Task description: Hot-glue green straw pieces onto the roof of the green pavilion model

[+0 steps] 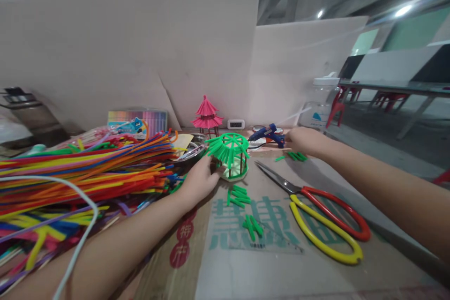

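Near the middle of the table stands a small model pavilion [232, 155] with a green pipe-cleaner roof, brown posts and a pale round base. My left hand [201, 180] is closed on the left side of its base, thumb in front. Farther right, my right hand [303, 141] is at the handle end of a blue hot glue gun [266, 134]; its fingers are mostly hidden, so I cannot tell whether they grip it. The gun's nozzle points left. Short cut green pieces [239, 196] lie before the pavilion, with another bunch [253, 226] closer to me.
Large scissors [298, 191] with red and yellow handles lie right of centre. A big heap of colored pipe cleaners [87, 173] covers the left side. Behind stand a pink pagoda model [206, 115], a small digital clock [236, 124] and a clear bottle [318, 105].
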A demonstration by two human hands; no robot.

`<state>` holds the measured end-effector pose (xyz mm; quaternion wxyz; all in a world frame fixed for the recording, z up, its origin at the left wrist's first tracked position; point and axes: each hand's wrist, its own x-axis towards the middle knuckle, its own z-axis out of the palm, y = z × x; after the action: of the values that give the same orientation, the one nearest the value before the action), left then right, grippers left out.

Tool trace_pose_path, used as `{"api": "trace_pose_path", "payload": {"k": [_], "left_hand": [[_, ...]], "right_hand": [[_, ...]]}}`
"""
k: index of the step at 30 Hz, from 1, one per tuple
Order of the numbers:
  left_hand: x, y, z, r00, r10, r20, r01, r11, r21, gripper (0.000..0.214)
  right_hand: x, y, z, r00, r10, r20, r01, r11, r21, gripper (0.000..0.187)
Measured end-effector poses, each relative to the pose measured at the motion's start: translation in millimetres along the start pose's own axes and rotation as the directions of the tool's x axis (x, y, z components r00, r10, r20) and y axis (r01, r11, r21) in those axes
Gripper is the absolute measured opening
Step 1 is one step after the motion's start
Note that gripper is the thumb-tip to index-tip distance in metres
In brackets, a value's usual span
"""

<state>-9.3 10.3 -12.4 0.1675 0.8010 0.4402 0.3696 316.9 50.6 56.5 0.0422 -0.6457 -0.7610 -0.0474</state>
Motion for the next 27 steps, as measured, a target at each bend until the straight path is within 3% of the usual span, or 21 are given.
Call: {"api": "trace_pose_path", "payload": {"k": [4,7,11,16,23,27], "left_hand": [[1,-3,1.2,1.0,-0.022,-0.006,0.022,0.999,-0.035,0.028],[1,-4,1.6,0.999,-0.032,-0.01,0.032,0.999,-0.02,0.027],[0,-4,0.9,0.999,-0.043,-0.021,0.044,0.999,0.014,0.025],[0,-2,0.3,1.0,-0.017,-0.004,0.017,1.0,0.018,0.027],[0,-1,1.1,1.0,-0.028,-0.001,0.028,1.0,-0.002,0.03],[0,-1,-0.1,1.0,-0.02,0.004,0.02,1.0,0.023,0.032]], "right_hand": [[-45,-40,-14,0.987,-0.147,0.063,0.14,0.984,0.11,0.021],[-78,-82,-13,0.912,-0.41,-0.018,0.383,0.833,0.399,0.017],[-96,-115,4,0.89,-0.456,-0.013,0.416,0.799,0.433,0.006],[-95,-115,25,0.843,-0.524,-0.125,0.526,0.752,0.398,0.009],[-105,-115,13,0.9,-0.415,-0.131,0.426,0.775,0.467,0.006],[-103,-118,15,0.891,-0.435,-0.126,0.436,0.749,0.499,0.007]]}}
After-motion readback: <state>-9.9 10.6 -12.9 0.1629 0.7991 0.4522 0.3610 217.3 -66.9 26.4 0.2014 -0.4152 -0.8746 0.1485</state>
